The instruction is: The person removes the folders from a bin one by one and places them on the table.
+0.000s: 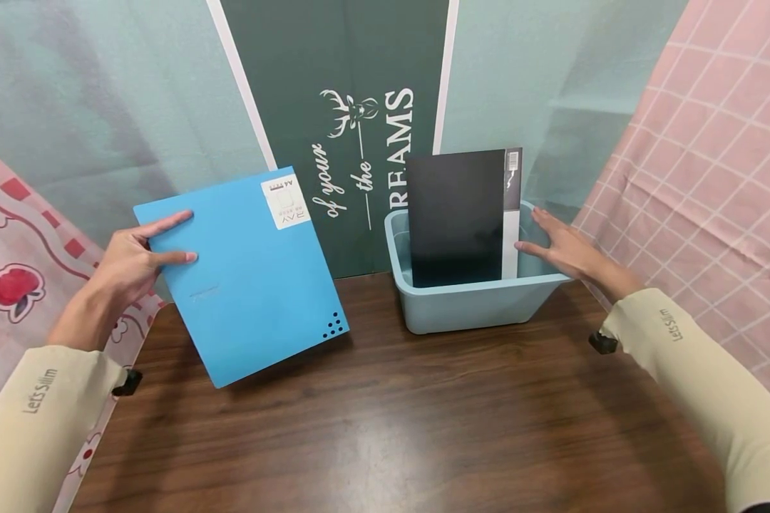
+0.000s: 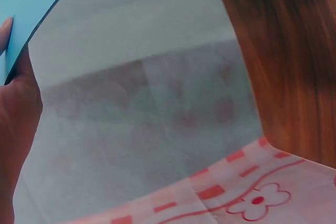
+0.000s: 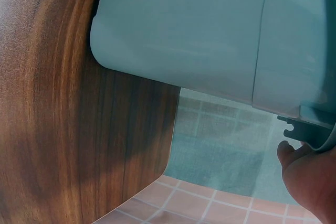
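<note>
A blue A4 file folder [image 1: 257,285] with a white label is held up tilted by my left hand [image 1: 131,256]. Its thumb and index finger lie on the front cover and the other fingers are hidden behind. On the right stands a light blue plastic bin [image 1: 471,310]. A black folder [image 1: 455,221] with a grey-and-white spine stands upright in it. My right hand [image 1: 567,249] grips the bin's right rim, its thumb inside beside the black folder's spine. In the right wrist view, a fingertip [image 3: 286,153] shows outside, under the rim.
The brown wooden table [image 1: 372,420] spans the front. A green backdrop cloth [image 1: 334,43] with white lettering hangs close behind the bin. A pink checked cloth [image 1: 712,157] borders the right side, and a pink cloth with red prints [image 1: 13,235] the left.
</note>
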### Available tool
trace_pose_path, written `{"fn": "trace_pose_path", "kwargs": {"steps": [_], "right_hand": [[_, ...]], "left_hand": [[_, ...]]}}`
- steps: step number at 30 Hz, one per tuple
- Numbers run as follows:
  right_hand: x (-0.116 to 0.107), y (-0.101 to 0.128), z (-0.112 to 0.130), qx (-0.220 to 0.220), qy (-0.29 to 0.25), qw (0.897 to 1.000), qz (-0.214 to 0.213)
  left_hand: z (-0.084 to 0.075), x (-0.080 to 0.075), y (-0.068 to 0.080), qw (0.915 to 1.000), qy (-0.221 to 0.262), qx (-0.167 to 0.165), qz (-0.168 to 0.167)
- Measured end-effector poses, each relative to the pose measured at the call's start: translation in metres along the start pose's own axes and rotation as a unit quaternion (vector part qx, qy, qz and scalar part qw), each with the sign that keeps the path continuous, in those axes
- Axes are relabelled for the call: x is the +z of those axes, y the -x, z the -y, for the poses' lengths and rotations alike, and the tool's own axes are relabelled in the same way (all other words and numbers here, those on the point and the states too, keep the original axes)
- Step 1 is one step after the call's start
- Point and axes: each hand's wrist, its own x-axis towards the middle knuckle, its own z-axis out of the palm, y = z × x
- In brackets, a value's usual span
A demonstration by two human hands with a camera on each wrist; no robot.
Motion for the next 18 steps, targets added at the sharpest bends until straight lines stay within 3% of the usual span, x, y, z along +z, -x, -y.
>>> {"fn": "trace_pose_path", "kwargs": {"steps": [3, 10, 18], "right_hand": [[0.0, 0.0, 0.001, 0.002, 0.0, 1.0, -0.001], [0.001, -0.001, 0.0, -0.003, 0.001, 1.0, 0.001], [0.0, -0.002, 0.0, -0.003, 0.002, 1.0, 0.006]], "left_hand": [[0.009, -0.005, -0.002, 0.999, -0.038, -0.021, 0.009], [0.033, -0.016, -0.001, 0.9954, -0.077, -0.055, 0.013], [0.048, -0.024, -0.006, 0.9952, -0.068, -0.068, 0.019]]}}
